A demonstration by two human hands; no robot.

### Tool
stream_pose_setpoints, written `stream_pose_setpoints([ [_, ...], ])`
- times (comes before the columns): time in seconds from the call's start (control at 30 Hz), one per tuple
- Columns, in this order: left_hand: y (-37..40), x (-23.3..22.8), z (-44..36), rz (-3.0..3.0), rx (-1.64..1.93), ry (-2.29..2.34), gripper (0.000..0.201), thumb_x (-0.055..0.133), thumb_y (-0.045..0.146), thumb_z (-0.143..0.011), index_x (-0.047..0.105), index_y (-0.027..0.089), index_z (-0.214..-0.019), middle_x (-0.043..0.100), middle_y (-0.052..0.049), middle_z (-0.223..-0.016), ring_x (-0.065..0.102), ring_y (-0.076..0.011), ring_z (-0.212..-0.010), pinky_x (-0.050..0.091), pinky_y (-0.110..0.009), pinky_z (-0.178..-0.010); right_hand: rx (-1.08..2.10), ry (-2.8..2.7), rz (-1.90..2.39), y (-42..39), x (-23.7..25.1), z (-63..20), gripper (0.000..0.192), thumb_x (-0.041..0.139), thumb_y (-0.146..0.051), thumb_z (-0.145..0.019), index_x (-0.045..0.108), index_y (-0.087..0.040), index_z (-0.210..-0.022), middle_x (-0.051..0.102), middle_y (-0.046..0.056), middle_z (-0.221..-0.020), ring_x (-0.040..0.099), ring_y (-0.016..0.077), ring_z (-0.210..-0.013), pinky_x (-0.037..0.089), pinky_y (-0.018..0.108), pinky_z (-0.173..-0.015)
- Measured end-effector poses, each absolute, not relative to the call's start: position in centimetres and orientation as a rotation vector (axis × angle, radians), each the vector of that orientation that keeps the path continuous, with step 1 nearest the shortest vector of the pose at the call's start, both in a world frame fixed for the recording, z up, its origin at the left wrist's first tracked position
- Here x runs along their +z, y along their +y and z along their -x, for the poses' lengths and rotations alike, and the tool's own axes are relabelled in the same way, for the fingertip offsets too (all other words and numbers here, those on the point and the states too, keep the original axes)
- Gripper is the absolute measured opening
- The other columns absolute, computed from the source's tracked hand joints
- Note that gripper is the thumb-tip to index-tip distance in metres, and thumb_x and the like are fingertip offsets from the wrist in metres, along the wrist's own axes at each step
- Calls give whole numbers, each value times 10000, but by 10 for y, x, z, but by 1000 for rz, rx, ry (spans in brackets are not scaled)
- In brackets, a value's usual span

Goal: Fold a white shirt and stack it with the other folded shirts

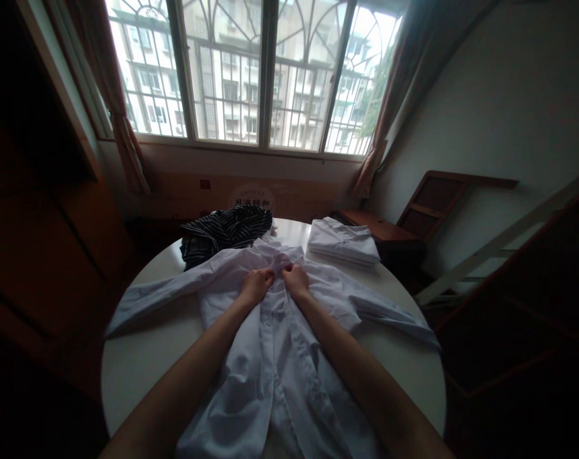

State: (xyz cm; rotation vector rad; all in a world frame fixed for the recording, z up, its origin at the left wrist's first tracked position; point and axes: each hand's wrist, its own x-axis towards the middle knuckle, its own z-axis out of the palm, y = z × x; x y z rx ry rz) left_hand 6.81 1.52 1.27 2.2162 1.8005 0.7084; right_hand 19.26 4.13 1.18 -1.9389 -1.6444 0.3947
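A white long-sleeved button-up shirt lies spread front side up, its collar at the far end and its sleeves stretched out to both sides. Just below the collar, my left hand is closed on one front edge of the shirt. Close beside it, my right hand pinches the opposite front edge. Lower down, the two front panels hang loosely along the middle and run past the near table edge. My fingertips and the cloth between them are partly hidden.
The shirt rests on a round white table. A heap of black striped clothing sits at the far left, and a stack of folded white shirts at the far right. Beyond stand a barred window and a low wooden cabinet.
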Motion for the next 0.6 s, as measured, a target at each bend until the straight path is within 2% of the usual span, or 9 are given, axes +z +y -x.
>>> stream_pose_setpoints([
  [0.27,15,14,-68,-2205,728,1798,204,484,252,-793,641,170,-892,678,-71,-828,607,-174,-755,413,-250,-663,304,-1862,1801,33,10,-186,243,433,-274,-828,630,-172,-925,672,63,-933,602,159,-885,396,219,-731],
  [0.6,14,12,-68,-2222,731,1793,183,486,240,-788,635,169,-867,676,-72,-834,613,-181,-781,413,-253,-677,162,-2085,1792,34,10,-189,219,432,-194,-817,614,-125,-917,646,134,-974,587,203,-927,388,268,-774],
])
